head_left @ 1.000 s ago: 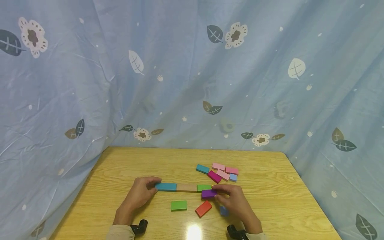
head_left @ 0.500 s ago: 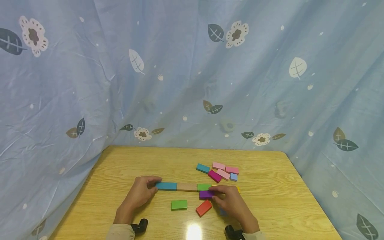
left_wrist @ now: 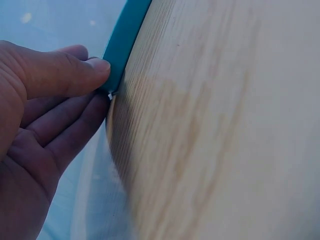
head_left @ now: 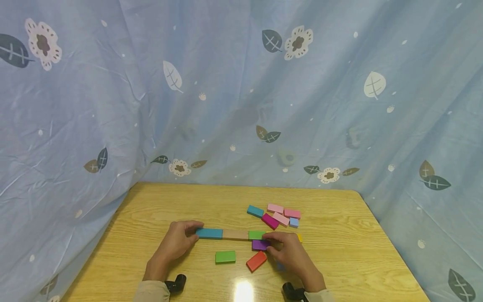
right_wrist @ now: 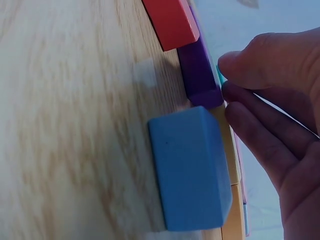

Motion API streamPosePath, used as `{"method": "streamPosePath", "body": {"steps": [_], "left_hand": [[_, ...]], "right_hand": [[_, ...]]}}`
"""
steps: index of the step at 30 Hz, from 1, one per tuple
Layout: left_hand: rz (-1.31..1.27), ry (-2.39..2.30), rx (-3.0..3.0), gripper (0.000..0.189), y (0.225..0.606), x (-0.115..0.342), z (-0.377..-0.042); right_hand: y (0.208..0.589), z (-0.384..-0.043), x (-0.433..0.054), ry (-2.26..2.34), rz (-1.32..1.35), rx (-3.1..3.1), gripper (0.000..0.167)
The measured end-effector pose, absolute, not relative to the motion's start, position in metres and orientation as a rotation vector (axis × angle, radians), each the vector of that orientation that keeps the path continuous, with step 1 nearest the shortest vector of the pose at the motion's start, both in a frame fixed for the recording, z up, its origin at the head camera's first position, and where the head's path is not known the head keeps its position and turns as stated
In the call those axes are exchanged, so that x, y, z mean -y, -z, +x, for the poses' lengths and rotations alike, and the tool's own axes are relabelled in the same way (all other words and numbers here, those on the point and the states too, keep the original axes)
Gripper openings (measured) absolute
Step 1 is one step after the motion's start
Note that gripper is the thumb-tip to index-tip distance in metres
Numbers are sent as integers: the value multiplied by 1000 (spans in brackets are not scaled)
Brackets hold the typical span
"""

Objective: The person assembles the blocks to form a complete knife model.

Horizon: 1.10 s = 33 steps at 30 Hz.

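Note:
A row of blocks lies across the wooden table: teal [head_left: 209,233], tan [head_left: 235,235], green [head_left: 256,235] and yellow [head_left: 300,238], the yellow mostly hidden. My left hand [head_left: 177,241] pinches the teal block's left end; its thumb lies against the block [left_wrist: 122,50] in the left wrist view. Directly in front of the green block sits a purple block [head_left: 259,245]. My right hand [head_left: 289,251] pinches that block's right end between thumb and fingers. In the right wrist view the purple block [right_wrist: 201,75] shows beside the thumb, the contact partly hidden.
A loose green block [head_left: 225,257] and a red block [head_left: 256,261] lie in front of the row. Under the right hand is a blue block [right_wrist: 187,170]. Behind the row are a teal block [head_left: 255,211], a magenta block [head_left: 269,221], several pink blocks [head_left: 275,208] and a small blue one [head_left: 294,222].
My right hand has shifted slightly left with the purple block, which has come up against the green block's front side. The left hand has stayed at the row's left end.

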<state>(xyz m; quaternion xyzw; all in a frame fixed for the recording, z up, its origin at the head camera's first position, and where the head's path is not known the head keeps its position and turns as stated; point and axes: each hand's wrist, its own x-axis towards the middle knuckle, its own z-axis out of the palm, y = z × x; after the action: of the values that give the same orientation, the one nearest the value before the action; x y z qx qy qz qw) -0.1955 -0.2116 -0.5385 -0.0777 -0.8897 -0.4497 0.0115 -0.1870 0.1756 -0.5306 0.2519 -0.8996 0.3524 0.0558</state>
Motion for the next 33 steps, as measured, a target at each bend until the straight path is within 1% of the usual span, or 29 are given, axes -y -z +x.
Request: {"method": "streamPosePath", "body": {"steps": [13,22,25,33], "left_hand": [[-292,1390,2784,40,540,214,-197],[-254,1391,2783,40,540,213,-197],[-251,1390,2784,40,540,213,-197],[-262,1375,2782,40,541,213,-197]], "right_hand": [[532,-188,-170,-1014,798,2706,29],[530,-189,-169,-1033,769,2712,27],[530,-188,-168,-1112,744,2684,26],[530,-180,-151,-1492,761,2588,26]]}}
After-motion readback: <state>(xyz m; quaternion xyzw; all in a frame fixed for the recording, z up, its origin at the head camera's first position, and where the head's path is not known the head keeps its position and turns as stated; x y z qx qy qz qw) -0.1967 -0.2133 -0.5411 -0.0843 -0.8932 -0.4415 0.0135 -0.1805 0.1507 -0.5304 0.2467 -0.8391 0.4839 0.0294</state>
